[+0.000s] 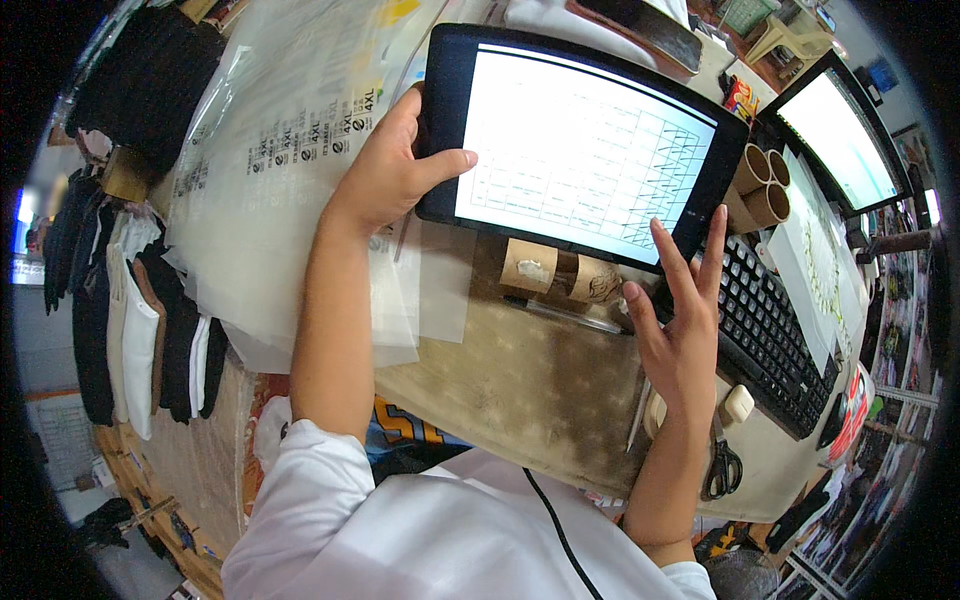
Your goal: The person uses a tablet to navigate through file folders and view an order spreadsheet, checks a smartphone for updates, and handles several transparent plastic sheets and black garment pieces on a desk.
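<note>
A black-framed tablet (570, 150) is tilted up over the table, its bright screen showing a table of rows with dark scribbled strokes down the right-hand columns. My left hand (385, 170) grips its left edge, thumb on the front and fingers partly hidden behind. At the tablet's lower right corner is my right hand (682, 335), its fingers spread and holding nothing. One fingertip lies over the screen and another over the frame; whether they press on it I cannot tell. Short cardboard tubes (528, 265) lie just below the tablet.
Clear printed plastic bags (290, 190) cover the table's left side. Right of my right hand are a black keyboard (765, 320), black scissors (722, 470) and a small white case (738, 404). A lit monitor (840, 130) stands behind more cardboard tubes (768, 203). Clothes (140, 310) hang at left.
</note>
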### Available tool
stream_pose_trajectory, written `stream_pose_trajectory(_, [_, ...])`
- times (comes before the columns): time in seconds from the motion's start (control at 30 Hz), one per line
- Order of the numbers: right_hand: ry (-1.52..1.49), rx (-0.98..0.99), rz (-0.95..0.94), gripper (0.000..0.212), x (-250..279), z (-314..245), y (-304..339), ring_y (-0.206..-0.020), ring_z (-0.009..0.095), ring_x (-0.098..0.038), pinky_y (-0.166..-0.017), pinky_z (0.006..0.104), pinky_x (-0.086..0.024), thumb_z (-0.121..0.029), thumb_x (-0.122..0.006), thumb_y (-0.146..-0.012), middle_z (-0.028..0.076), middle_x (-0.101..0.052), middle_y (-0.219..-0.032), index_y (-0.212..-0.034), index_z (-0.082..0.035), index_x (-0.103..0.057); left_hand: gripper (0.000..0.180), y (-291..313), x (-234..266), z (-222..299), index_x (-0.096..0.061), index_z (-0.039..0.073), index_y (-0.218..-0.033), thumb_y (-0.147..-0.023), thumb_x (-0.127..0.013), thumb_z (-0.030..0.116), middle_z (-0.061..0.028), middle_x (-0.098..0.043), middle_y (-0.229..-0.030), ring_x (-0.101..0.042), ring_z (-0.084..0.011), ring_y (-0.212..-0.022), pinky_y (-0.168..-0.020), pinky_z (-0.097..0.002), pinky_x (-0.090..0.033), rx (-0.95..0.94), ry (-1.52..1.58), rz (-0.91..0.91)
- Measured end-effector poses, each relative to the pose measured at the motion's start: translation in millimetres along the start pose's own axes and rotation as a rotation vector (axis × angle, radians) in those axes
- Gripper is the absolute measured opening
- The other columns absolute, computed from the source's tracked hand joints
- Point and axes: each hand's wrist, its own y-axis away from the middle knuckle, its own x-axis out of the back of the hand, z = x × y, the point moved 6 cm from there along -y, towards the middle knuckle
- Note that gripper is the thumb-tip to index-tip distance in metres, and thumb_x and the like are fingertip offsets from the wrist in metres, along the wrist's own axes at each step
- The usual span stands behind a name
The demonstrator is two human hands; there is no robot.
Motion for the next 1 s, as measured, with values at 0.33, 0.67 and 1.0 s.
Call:
stream_pose_trajectory(0.33, [-0.089, -0.043, -0.002, 0.055, 0.9, -0.1, 0.3, -0.133, 0.042, -0.047, -0.098, 0.0441, -0.051, -0.013, -0.073, -0.084, 0.018, -0.009, -0.164, -0.137, -0.019, -0.057, 0.057, -2.1, -1.8, 3.8, -0.046, -0.004, -0.131, -0.081, -0.070, 0.009, -0.0142, -0.063, -0.118, -0.061, -0.0204, -0.109, -0.095, -0.0332, -0.049, -0.057, -0.036, 0.030])
stream_pose_trajectory(0.67, [-0.082, -0.003, 0.027, 0.057, -0.1, 6.4, 0.7, -0.142, 0.039, -0.035, -0.108, 0.0465, -0.043, -0.019, -0.072, -0.088, 0.016, -0.010, -0.164, -0.141, -0.023, -0.052, 0.068, -1.5, 1.6, -2.8, -0.045, 0.001, -0.137, -0.081, -0.069, 0.032, -0.0122, -0.061, -0.118, -0.059, -0.0194, -0.108, -0.099, -0.0319, -0.045, -0.037, 0.217, 0.028])
stream_pose_trajectory(1.0, [-0.160, 0.006, 0.018, 0.056, 0.7, 9.9, -1.5, -0.146, 0.038, -0.027, -0.115, 0.0458, -0.032, -0.016, -0.071, -0.088, 0.017, -0.011, -0.164, -0.141, -0.019, -0.053, 0.045, -8.7, 11.5, -13.8, -0.059, 0.004, -0.119, -0.087, -0.066, 0.035, -0.0042, -0.065, -0.096, -0.061, -0.0128, -0.086, -0.081, -0.0259, -0.048, -0.124, 0.391, 0.157])
